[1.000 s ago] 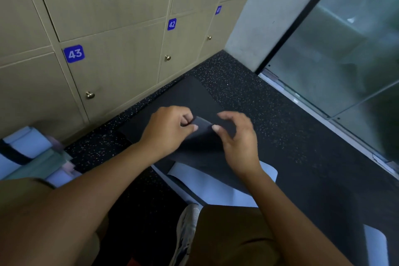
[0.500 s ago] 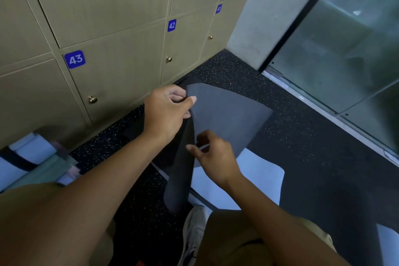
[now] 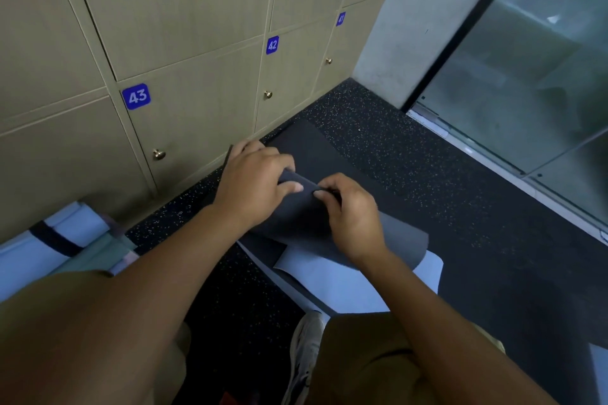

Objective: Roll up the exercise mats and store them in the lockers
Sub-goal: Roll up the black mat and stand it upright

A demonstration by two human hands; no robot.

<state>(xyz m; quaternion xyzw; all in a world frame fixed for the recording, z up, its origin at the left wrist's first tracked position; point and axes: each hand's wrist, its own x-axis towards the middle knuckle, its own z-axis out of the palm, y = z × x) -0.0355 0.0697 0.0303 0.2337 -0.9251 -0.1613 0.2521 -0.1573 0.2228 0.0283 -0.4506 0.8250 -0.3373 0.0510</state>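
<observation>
Both hands were on the dark mat (image 3: pixel 296 220): the left hand (image 3: pixel 255 186) curled over its folded edge, thumb pressed on top, and the right hand (image 3: pixel 353 212) pinched the same fold just beside it. The mat lay on the speckled floor (image 3: pixel 411 158) in front of the lockers (image 3: pixel 197 26), its near end lifted over a pale blue mat (image 3: pixel 345 279). Blue labels on the locker doors read 43 (image 3: pixel 136 96), 42 (image 3: pixel 272 45) and 41 (image 3: pixel 341 18). More mats (image 3: pixel 65 240) sat at the left.
</observation>
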